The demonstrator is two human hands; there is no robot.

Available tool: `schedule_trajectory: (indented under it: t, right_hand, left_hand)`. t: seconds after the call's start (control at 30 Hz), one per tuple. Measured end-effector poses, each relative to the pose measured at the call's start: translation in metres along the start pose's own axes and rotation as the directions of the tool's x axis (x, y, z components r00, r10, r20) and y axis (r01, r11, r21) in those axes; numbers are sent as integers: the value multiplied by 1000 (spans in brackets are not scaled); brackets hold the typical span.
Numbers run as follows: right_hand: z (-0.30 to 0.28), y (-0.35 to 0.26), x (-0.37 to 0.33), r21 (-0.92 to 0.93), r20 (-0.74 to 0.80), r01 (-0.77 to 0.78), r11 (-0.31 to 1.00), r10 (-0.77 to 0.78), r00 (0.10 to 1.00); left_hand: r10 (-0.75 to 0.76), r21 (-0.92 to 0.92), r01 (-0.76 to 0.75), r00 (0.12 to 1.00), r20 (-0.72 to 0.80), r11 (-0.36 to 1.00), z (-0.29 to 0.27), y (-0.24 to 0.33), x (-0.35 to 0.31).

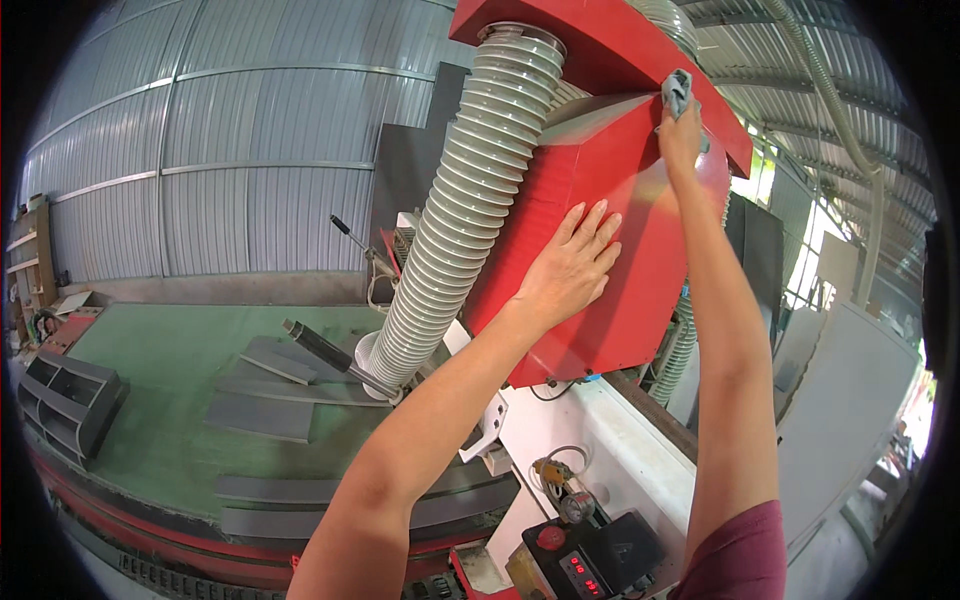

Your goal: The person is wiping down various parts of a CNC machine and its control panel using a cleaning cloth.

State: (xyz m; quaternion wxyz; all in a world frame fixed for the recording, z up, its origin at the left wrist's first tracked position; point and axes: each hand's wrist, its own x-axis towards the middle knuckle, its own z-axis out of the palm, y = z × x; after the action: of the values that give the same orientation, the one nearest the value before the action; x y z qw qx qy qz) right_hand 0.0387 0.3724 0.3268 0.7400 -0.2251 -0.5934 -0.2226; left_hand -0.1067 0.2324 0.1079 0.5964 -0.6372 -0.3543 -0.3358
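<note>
Both my arms reach up to a large red machine housing [610, 310]. My left hand [572, 262] lies flat on its front face, fingers spread, with nothing in it. Higher up on the right, my right hand [682, 135] is closed around a crumpled grey cloth [677, 92]. That cloth is near the housing's upper right edge, beneath a red overhanging plate [600, 45]. Whether it touches the red surface I cannot tell. Just left of the housing, a thick ribbed grey hose [470, 170] runs from the plate down toward the machine bed.
A green machine bed [160, 400] on the left bears several dark grey cut panels [262, 412] and a slotted dark frame [70, 400]. Below my arms sit a black control box [590, 560] with a red button and a pressure gauge [577, 507]. Pale boards [850, 400] lean at right.
</note>
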Motion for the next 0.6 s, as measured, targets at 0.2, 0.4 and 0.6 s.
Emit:
schedule_trajectory:
  t: [0.2,0.4,0.6]
  right_hand:
    - [-19,-86,-100,224,23,380,898,-394,919]
    - [-63,-63,-109,292,248,693,659,-752,611]
    - [-35,-6,-48,118,99,507,854,-518,849]
  left_hand:
    - [-15,29,15,1000,20,999,-5,-5,-2]
    - [-25,-29,28,996,80,999,-5,7,-8]
    - [-28,32,25,994,104,999,-8,6,-11]
